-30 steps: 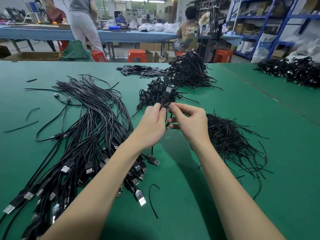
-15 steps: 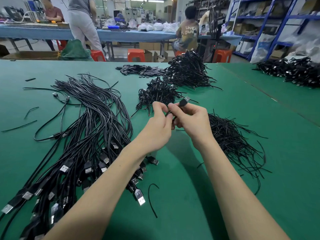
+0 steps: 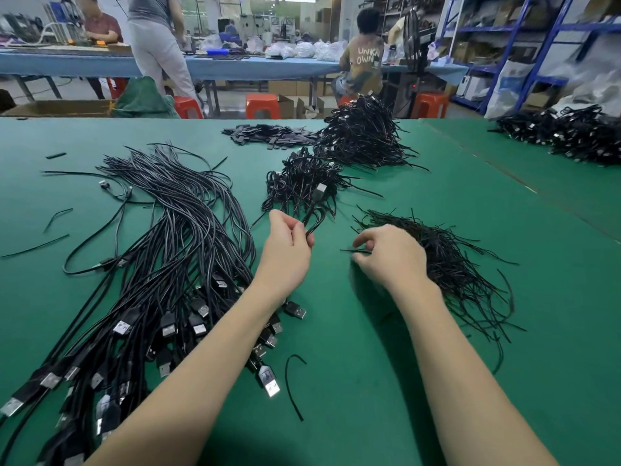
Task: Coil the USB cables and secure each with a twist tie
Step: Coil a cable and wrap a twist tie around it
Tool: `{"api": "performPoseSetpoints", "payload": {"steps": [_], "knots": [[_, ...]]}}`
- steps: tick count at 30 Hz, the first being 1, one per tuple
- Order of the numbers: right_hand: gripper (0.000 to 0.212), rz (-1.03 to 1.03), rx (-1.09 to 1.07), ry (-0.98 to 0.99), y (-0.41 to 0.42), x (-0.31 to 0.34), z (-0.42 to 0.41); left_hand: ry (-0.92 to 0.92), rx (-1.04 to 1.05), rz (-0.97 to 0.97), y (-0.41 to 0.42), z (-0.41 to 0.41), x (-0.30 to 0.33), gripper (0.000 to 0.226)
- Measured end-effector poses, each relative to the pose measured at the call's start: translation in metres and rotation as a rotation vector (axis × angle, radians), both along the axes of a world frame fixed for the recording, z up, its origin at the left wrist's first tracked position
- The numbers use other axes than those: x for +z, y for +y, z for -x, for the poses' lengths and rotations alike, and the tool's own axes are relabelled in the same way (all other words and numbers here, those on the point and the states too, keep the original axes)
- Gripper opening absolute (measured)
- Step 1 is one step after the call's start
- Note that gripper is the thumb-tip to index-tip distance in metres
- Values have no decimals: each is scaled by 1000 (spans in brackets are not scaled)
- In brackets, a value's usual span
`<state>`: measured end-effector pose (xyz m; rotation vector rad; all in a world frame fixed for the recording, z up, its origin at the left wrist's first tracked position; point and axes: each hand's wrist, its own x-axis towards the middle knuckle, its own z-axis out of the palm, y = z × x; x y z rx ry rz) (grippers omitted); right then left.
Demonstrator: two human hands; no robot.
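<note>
**Two hands, one loose coil: where this could slip**

I am watching the left hand [image 3: 285, 253] near the middle of the frame, pinching a folded cable [image 3: 314, 220] between thumb and curled fingers, its loops and metal plug sticking up toward the small heap of finished coils [image 3: 302, 183]. Nothing is binding that coil yet, so if the pinch is easing at all, the loops are likely springing open.

To the right of centre, the right hand [image 3: 389, 253] is closing thumb and forefinger on a single twist tie [image 3: 353, 251] at the left edge of the tie pile [image 3: 447, 260]. The ties are lying tangled (thin, springy, crossing each other), so I am expecting it may be dragging a second one along, or slipping off the end.

Uncoiled cables [image 3: 161, 250] are fanning across the left of the green table [image 3: 369, 381], close under the left forearm; a sweep there could be snagging plugs.
</note>
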<state>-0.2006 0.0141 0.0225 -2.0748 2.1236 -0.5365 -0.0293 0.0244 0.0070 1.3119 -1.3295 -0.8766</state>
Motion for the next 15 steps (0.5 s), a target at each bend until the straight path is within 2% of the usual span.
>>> {"api": "performPoseSetpoints", "payload": {"steps": [4, 9, 11, 14, 15], "knots": [[14, 19, -45, -19, -3, -6, -2, -89, 1, 51, 1, -1, -1, 16], [24, -22, 32, 124, -1, -10, -11, -123, 9, 71, 2, -1, 0, 16], [20, 39, 103, -47, -1, -7, -16, -112, 21, 66, 2, -2, 1, 13], [9, 146, 172, -588, -1, 7, -28, -106, 43, 69, 3, -3, 4, 7], [8, 186, 182, -712, 1, 11, -32, -111, 37, 68, 4, -2, 5, 7]]}}
